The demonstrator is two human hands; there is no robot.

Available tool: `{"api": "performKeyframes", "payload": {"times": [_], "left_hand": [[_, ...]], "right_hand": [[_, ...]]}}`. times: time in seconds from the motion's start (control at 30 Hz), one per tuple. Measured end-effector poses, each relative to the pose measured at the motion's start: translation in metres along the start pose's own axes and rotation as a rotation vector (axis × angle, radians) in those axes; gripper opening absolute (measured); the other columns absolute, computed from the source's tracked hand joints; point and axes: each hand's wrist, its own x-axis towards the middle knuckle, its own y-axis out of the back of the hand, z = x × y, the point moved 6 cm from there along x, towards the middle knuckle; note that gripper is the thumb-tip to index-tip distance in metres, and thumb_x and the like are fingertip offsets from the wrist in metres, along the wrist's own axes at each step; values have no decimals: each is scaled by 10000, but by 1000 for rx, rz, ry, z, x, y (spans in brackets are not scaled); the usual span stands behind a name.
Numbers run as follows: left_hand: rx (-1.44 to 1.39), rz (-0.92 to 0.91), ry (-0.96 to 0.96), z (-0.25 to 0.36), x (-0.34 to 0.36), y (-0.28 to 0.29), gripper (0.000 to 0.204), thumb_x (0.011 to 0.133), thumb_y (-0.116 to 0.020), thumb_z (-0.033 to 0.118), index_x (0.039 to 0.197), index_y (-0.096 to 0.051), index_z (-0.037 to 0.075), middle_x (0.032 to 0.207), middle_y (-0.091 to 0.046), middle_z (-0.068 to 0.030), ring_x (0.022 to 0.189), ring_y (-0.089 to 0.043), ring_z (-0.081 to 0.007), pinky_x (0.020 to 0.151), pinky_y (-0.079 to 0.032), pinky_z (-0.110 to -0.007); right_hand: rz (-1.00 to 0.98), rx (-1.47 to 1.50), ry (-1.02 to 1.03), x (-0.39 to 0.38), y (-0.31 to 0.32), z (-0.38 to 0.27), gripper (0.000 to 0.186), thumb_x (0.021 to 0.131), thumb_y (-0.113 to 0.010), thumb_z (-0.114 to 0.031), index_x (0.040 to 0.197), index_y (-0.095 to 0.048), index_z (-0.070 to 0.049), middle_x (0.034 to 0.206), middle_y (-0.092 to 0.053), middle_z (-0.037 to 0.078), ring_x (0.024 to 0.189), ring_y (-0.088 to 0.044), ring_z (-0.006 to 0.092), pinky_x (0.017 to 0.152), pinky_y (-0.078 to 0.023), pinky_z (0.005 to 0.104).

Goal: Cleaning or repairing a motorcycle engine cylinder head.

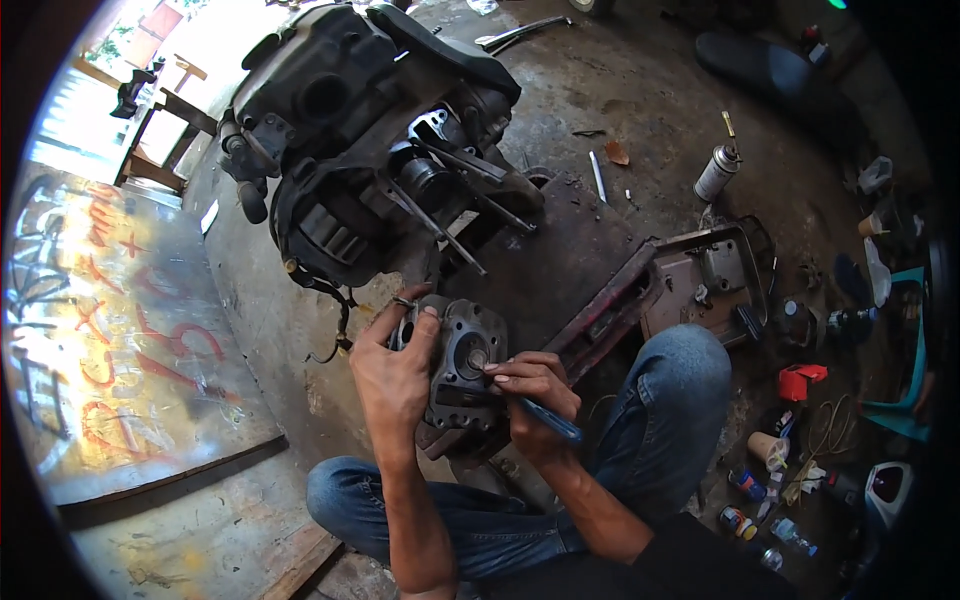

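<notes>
A grey metal engine cylinder head sits tilted low in front of me, near my knees. Gripping its left side is my left hand, with the thumb on top and the fingers curled over the far edge. My right hand is closed around a slim tool with a blue handle. Its fingertips reach a round valve in the face of the head; the tool's tip is too small to make out. Beyond stands the dark engine, its piston exposed between long studs.
A spray can stands on the stained floor at the right. Nearer lies a metal tray with parts. Bottles, a cup and a red object clutter the right side. A painted metal sheet lies at the left.
</notes>
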Motion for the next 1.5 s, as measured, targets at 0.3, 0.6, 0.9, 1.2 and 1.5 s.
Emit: {"api": "performKeyframes", "payload": {"times": [0.3,0.6,0.9,1.2,1.5], "left_hand": [[35,27,-74,-2,1,6,325,1018,-754,201,1289,-796,27,1097,-768,-149,1072,-680,-232,999,-513,-349],[5,-7,-10,0,-5,5,320,1039,-742,176,1310,-795,14,944,-753,-49,906,-656,-111,869,-530,-273],[-49,-16,99,4,-5,1,332,986,-779,172,1283,-802,26,1330,-753,-213,1325,-652,-302,1202,-419,-401],[24,3,-35,4,-4,2,332,1031,-722,170,1296,-785,-21,962,-753,-52,915,-638,-116,882,-519,-270],[-36,0,58,1,-5,2,336,998,-772,176,1293,-795,17,1261,-766,-211,1249,-674,-278,1170,-438,-398]], "right_hand": [[1,9,-73,11,-8,-7,284,823,-753,181,992,-696,-39,1036,-830,121,989,-753,291,931,-595,415],[215,94,-397,0,19,-5,153,967,-798,14,1086,-708,-15,1108,-715,120,990,-702,237,988,-545,390],[236,363,-707,-1,20,-1,170,1120,-635,-104,1249,-622,7,963,-711,108,842,-682,181,828,-591,330],[-100,236,-502,7,15,-4,156,1007,-800,-71,1144,-801,5,1149,-782,145,1053,-757,227,942,-587,338],[-58,339,-580,-1,11,0,157,973,-806,24,1127,-782,9,1147,-806,159,1070,-783,243,954,-604,351]]}}
